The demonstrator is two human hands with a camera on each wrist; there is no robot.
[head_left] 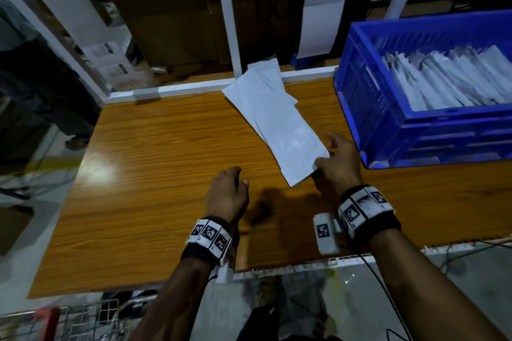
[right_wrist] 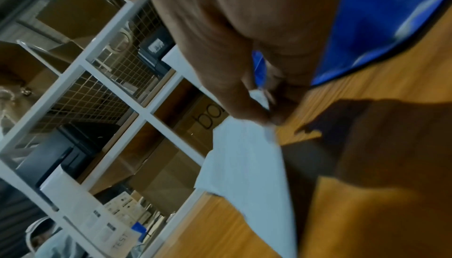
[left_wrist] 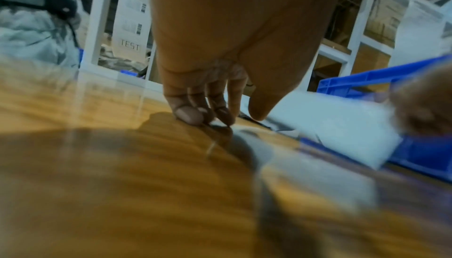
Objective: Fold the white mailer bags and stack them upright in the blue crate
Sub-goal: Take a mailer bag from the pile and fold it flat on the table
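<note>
Right hand (head_left: 339,162) pinches the near corner of a flat white plastic mailer bag (head_left: 279,124) just left of the blue slatted crate (head_left: 368,108), left hand (head_left: 227,192) loose and empty; beneath that pinch, loose bags could drag along.

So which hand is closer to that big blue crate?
The right hand. It pinches the near end of a white mailer bag just beside the blue crate. The left hand rests its fingers on the wooden table, farther away.
</note>
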